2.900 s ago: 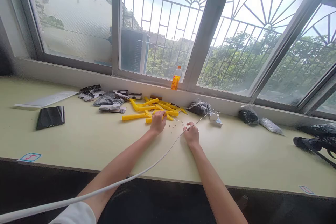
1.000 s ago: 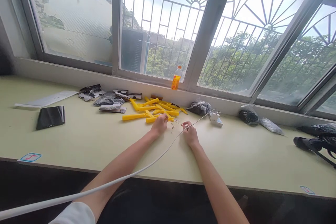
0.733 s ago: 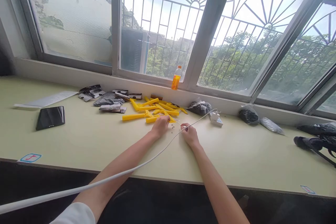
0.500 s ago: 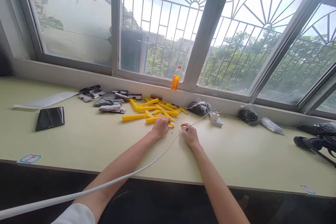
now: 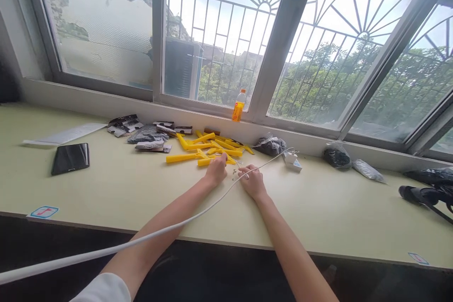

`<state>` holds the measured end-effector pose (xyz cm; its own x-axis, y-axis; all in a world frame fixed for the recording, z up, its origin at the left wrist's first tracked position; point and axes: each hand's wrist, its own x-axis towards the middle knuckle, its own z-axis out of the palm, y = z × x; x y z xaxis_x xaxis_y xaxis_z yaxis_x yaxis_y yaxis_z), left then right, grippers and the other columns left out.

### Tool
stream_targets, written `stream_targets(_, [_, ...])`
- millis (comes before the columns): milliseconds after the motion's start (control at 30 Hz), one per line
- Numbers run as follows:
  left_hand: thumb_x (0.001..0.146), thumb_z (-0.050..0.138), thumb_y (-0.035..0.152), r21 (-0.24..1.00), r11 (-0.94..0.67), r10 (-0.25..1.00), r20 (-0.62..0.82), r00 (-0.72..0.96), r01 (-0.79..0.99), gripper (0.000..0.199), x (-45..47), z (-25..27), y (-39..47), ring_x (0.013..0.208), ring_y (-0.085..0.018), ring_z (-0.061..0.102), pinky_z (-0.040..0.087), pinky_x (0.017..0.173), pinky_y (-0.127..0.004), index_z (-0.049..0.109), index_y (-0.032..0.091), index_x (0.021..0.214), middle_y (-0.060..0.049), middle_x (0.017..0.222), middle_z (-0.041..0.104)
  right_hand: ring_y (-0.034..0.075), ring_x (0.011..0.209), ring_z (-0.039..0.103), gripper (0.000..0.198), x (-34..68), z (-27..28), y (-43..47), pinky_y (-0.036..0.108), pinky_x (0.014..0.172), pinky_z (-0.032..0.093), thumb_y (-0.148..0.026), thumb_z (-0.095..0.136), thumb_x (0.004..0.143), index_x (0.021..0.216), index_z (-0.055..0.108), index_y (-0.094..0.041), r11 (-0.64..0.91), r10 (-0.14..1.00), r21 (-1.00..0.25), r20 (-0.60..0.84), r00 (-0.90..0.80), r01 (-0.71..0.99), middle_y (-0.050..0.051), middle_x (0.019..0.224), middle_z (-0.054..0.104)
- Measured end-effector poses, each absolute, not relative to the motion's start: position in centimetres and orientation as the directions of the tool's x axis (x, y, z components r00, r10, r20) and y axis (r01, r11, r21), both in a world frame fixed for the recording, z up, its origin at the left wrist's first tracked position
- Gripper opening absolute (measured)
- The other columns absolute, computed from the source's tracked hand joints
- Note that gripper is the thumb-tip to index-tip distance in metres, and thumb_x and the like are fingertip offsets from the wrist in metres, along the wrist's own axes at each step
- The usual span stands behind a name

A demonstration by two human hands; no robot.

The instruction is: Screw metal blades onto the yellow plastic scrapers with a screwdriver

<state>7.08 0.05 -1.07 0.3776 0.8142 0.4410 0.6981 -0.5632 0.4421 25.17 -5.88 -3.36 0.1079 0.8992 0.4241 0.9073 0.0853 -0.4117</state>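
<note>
Under the window, on our counter (image 5: 318, 207), our left hand (image 5: 216, 173) grips a yellow part (image 5: 207, 161); our right hand (image 5: 252, 181) pinches something too small to make out.

Yellow parts (image 5: 207, 148) block ahead of hands; bare table (image 5: 318, 207) rightward.

Centre frame: left hand (image 5: 216, 173) on yellow plastic parts (image 5: 207, 147), right hand (image 5: 252, 182) beside small screws (image 5: 234, 178). White cable (image 5: 148, 238) runs from lower left. Phone (image 5: 70, 158) at left, orange bottle (image 5: 239, 105) on sill.

Bare forearms; a white sleeve (image 5: 102, 290) covers the left upper arm.
</note>
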Motion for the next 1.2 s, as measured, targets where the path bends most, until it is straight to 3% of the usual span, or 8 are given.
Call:
stream_targets(267, [0.087,0.055,0.007,0.404,-0.635,0.762,0.465,0.45,0.658,0.026,7.7,-1.5,-0.3,0.094,-0.022,0.062,0.047,0.091,-0.038,0.058,0.012,0.112,-0.009,0.099,0.065,0.025,0.128,0.048,0.025,23.9,-3.1,-5.4,0.045,0.105,0.041,-0.031,0.059,0.099,0.116,0.076,-0.023,0.147,0.914,-0.32,0.405,-0.005,0.936,0.01,0.134,0.057])
stream_targets(533, [0.089,0.054,0.009,0.431,-0.624,0.774,0.457,0.438,0.652,0.024,7.7,-1.7,0.1,0.091,-0.021,0.062,0.048,0.09,-0.038,0.059,0.012,0.112,-0.009,0.099,0.066,0.022,0.119,0.051,0.018,23.8,-2.9,-5.2,0.041,0.102,0.04,-0.027,0.061,0.097,0.101,0.077,-0.019,0.169,0.911,-0.33,0.413,-0.019,0.929,0.008,0.12,0.062])
stream_targets(800, [0.091,0.048,0.007,0.525,-0.577,0.814,0.438,0.383,0.626,0.026,7.5,-1.7,0.6,0.09,-0.02,0.063,0.048,0.085,-0.035,0.056,0.012,0.116,-0.008,0.098,0.067,0.022,0.12,0.052,0.024,23.8,-3.0,-5.3,0.042,0.103,0.04,-0.033,0.062,0.097,0.114,0.076,-0.023,0.196,0.912,-0.359,0.41,-0.035,0.913,0.008,0.122,0.062])
stream_targets(1000, [0.088,0.051,0.006,0.579,-0.555,0.831,0.414,0.371,0.598,0.026,7.5,-1.4,0.3,0.092,-0.022,0.064,0.048,0.088,-0.036,0.056,0.012,0.114,-0.01,0.099,0.068,0.021,0.117,0.053,0.02,23.8,-3.1,-5.1,0.04,0.102,0.04,-0.033,0.063,0.096,0.101,0.078,-0.02,0.203,0.912,-0.38,0.409,-0.033,0.902,0.007,0.115,0.065])
stream_targets(1200, [0.087,0.053,0.008,0.632,-0.536,0.844,0.389,0.369,0.56,0.024,7.4,-1.3,0.2,0.087,-0.021,0.064,0.048,0.081,-0.033,0.057,0.013,0.111,-0.01,0.099,0.068,0.02,0.116,0.054,0.02,24.0,-3.2,-5.0,0.04,0.105,0.041,-0.033,0.066,0.094,0.103,0.074,-0.017,0.171,0.918,-0.425,0.396,0.013,0.889,0.007,0.113,0.065])
